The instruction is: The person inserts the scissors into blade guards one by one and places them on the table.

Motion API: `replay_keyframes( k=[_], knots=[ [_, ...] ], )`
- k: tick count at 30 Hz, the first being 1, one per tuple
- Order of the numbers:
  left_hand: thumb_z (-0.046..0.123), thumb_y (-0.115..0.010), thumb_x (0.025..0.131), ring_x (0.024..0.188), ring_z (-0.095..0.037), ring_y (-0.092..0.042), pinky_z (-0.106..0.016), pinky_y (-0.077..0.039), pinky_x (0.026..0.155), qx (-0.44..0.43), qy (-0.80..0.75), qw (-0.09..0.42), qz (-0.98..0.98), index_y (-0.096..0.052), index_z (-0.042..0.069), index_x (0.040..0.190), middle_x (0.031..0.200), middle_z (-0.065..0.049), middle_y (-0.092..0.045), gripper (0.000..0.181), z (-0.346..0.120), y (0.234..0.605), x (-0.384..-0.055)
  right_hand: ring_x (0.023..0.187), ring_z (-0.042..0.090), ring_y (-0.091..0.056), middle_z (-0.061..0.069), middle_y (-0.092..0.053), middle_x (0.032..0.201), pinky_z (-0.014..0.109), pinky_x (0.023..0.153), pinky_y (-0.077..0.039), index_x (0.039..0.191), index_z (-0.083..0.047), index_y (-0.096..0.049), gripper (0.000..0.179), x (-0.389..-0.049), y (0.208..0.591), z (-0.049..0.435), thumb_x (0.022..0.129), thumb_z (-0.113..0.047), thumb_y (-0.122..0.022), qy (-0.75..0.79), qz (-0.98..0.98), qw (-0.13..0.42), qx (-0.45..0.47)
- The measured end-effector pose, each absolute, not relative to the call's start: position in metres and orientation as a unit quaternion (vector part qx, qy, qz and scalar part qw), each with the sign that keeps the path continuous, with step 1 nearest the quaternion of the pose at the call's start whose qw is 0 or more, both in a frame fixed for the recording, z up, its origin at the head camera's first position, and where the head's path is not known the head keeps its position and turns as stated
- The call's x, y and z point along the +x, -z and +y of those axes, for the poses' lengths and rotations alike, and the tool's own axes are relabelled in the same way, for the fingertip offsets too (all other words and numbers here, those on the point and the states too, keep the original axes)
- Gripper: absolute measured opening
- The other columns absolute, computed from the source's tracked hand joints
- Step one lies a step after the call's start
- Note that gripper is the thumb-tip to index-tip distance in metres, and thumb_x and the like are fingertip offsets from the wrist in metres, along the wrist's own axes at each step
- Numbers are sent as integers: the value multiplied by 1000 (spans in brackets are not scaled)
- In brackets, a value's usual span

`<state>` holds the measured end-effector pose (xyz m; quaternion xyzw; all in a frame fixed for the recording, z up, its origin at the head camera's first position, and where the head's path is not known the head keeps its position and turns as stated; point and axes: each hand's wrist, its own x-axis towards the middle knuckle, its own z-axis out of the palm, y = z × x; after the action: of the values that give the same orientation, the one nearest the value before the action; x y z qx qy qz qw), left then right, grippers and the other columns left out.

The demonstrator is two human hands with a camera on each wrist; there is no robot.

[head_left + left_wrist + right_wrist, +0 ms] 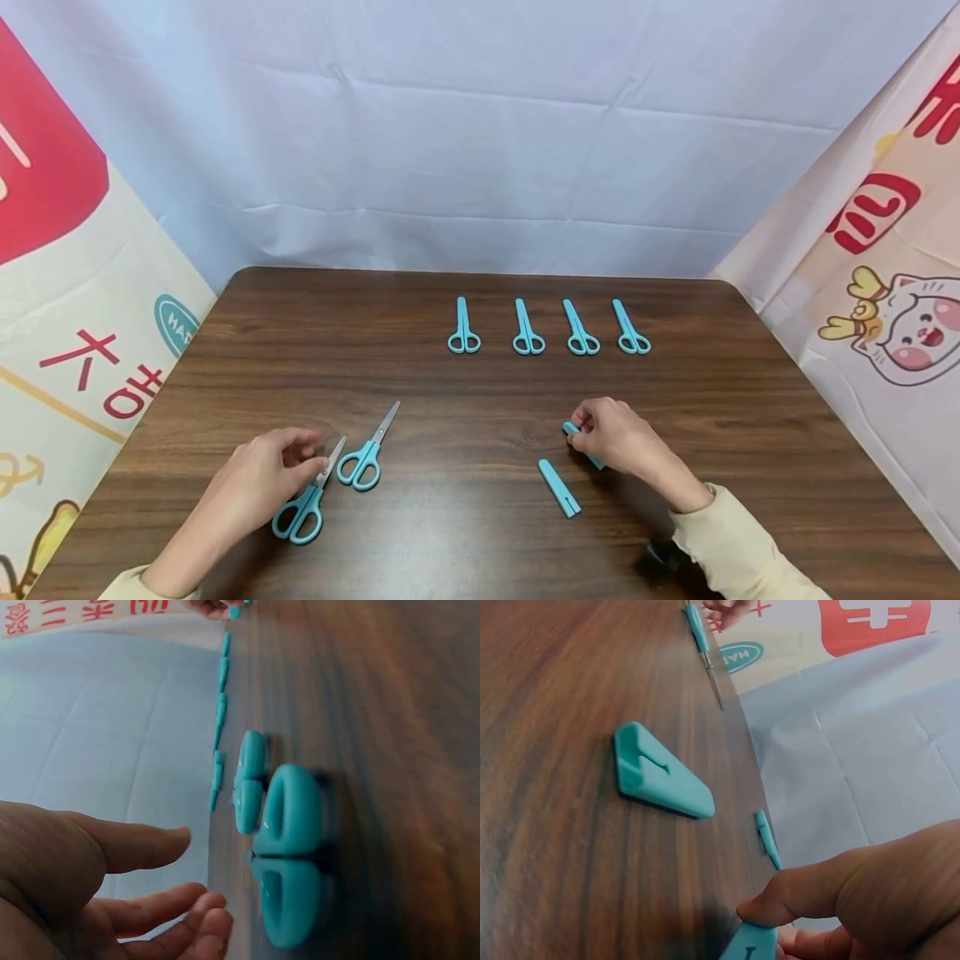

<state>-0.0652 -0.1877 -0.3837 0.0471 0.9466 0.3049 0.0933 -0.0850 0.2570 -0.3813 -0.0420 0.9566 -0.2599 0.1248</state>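
Note:
My left hand (258,475) hovers over a pair of scissors (302,515) with turquoise handles and bare metal blades, thumb and fingers apart and nothing between them. Just right of it lies a second bare-bladed pair of scissors (363,463), its tip pointing away from me. My right hand (621,435) pinches a turquoise scissors blade cover (751,942) between thumb and fingers, which partly hide it in the head view. Beside that hand, to its left, another blade cover (559,489) lies on the table, its slotted end toward me.
Across the back of the brown wooden table (337,333) runs a row of several covered turquoise scissors (528,342), handles toward me. A pale cloth (480,167) hangs behind the table, and printed cloths flank it. A small black object (660,557) shows by the right sleeve.

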Motion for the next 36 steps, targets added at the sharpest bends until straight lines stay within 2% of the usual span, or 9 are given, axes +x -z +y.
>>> replay_keyframes(
  k=[10,17,23,28,32,36],
  knots=[
    [46,-88,80,98,-19,-64,-55,-54,74,29,-234,133,963,-73,13,121,107,1,-68,55,-204,393,-51,61,14,-48,0,-57,73,27,54,-40,94,-5,-66,4,-89,369,263,97,-7,-68,289,947,123,-64],
    [61,-88,72,96,-18,-62,-55,-53,71,27,-201,128,971,-71,18,113,104,4,-62,61,-203,396,-42,62,14,-50,0,-58,75,26,53,-40,98,-3,-68,5,-92,355,266,97,-8,-68,293,948,100,-72],
    [59,-89,72,90,-16,-58,-52,-52,70,29,-195,136,971,-67,20,110,101,4,-60,59,-201,397,-40,62,14,-50,0,-60,76,25,52,-40,98,-3,-69,5,-96,344,267,97,-8,-67,307,944,85,-84],
    [51,-91,73,78,-15,-52,-40,-46,63,28,-204,155,966,-63,20,101,92,6,-59,50,-197,396,-38,63,15,-49,0,-61,79,26,54,-40,102,-2,-69,9,-99,339,267,98,-10,-68,315,941,86,-87],
    [45,-90,77,73,-17,-49,-36,-41,59,24,-203,171,964,-62,18,95,88,4,-57,44,-192,396,-38,64,15,-50,0,-61,80,26,54,-40,103,-1,-69,10,-100,336,266,98,-10,-69,314,941,82,-93],
    [40,-90,78,71,-18,-47,-35,-38,59,26,-204,165,965,-59,18,92,83,1,-52,41,-190,396,-37,64,15,-50,0,-61,79,26,54,-40,102,-1,-70,10,-102,335,266,98,-10,-70,310,943,76,-97]
  ],
)
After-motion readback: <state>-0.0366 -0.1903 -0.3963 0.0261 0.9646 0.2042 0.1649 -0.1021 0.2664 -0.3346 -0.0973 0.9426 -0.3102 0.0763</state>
